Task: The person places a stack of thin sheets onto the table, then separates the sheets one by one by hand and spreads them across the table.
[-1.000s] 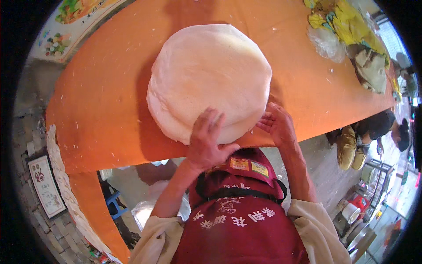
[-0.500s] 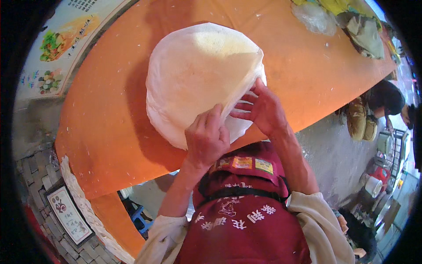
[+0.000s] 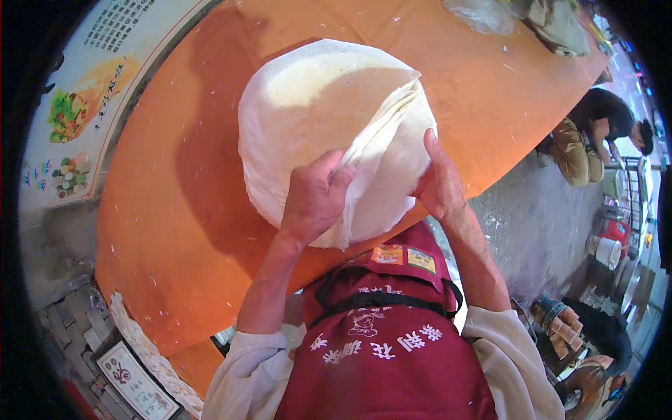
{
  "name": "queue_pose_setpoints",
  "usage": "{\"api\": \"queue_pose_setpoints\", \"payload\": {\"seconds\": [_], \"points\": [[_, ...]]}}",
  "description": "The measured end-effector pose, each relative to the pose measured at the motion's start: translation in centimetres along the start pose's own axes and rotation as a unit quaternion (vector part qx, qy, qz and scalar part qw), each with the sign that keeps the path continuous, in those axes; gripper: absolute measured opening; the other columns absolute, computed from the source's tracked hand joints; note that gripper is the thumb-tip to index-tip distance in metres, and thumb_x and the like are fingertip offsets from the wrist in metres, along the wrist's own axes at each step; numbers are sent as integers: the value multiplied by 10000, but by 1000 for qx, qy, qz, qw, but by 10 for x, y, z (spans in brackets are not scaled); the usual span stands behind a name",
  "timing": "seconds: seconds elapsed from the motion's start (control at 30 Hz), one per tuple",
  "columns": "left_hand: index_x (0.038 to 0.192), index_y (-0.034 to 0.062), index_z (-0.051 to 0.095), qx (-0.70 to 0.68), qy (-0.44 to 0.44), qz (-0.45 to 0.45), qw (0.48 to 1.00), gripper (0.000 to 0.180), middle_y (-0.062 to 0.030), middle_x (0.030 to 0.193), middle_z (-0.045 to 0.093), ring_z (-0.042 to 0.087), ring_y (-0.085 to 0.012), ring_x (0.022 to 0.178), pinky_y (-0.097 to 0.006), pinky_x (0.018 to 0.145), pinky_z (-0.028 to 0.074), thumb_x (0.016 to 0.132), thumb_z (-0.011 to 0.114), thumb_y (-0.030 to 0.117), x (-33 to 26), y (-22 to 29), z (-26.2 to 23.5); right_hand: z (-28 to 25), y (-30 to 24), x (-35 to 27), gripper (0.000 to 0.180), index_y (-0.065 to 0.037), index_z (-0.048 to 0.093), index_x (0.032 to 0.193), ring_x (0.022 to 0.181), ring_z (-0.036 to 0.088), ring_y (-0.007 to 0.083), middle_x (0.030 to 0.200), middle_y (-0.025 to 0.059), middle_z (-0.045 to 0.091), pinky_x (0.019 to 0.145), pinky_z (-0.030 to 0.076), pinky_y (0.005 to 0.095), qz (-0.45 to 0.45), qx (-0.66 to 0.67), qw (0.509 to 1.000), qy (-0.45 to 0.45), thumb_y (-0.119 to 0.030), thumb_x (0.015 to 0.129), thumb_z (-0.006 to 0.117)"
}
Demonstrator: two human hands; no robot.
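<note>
A stack of thin, round, pale flatbread sheets (image 3: 308, 119) lies near the front edge of the orange-covered table. My left hand (image 3: 316, 192) is closed on the edge of an upper sheet, pinching it between thumb and fingers. That edge is lifted and gathered into a creased fold running from my left hand up to the stack's far right. Paler sheets show beneath, right of the fold. My right hand (image 3: 442, 183) rests against the stack's right rim. Its thumb is stretched upward, apart from the fingers, which are partly hidden at the rim.
An orange tabletop (image 3: 161, 252) extends around the stack. Clear plastic (image 3: 483, 15) and a beige cloth (image 3: 558, 28) lie at the far right. At the left stands a printed food board (image 3: 112, 91). A person (image 3: 602, 122) crouches beyond the table's right side, near containers and a rack.
My left hand has drawn the sheet's edge leftward, widening the exposed layer beneath. My right hand has left the fold and moved right and slightly down to the stack's rim.
</note>
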State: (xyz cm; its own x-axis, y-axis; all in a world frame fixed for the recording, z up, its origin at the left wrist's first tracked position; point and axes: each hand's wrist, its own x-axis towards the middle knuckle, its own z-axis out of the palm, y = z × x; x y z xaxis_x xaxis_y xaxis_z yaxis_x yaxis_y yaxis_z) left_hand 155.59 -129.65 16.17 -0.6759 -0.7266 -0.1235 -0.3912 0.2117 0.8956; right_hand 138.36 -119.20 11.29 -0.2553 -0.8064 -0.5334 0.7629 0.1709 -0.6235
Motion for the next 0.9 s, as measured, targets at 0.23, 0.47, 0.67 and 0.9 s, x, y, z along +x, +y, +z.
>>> {"api": "queue_pose_setpoints", "payload": {"seconds": [0.23,0.47,0.67,0.9], "points": [[1110,10,582,-236,124,-22,964,349,-34,992,624,600,-155,864,-287,802,491,776,649,85,11,-60,-106,-27,18,8,493,2,420,1260,823,647,224,948,105,634,672,557,377,-28,-286,954,85,-178,848,622],[1241,-14,488,-219,291,-63,929,403,-131,1161,585,606,-257,992,-376,842,515,859,564,88,-54,-121,-338,6,25,0,555,43,388,1284,762,645,182,920,133,635,632,537,286,33,-100,992,71,-163,833,638],[1018,18,603,380,507,-137,761,242,-81,947,643,625,-209,834,-361,719,513,857,620,197,-308,-292,-566,4,54,4,501,22,463,1247,752,625,163,903,116,627,640,518,275,-60,-231,971,8,-177,828,654],[1157,25,579,466,361,-68,805,457,-185,1130,589,555,-345,1048,-398,889,460,744,693,182,-158,-248,-261,-52,36,-13,449,31,497,1208,765,601,164,881,111,631,669,484,279,-182,-438,847,240,-152,830,656]]}}
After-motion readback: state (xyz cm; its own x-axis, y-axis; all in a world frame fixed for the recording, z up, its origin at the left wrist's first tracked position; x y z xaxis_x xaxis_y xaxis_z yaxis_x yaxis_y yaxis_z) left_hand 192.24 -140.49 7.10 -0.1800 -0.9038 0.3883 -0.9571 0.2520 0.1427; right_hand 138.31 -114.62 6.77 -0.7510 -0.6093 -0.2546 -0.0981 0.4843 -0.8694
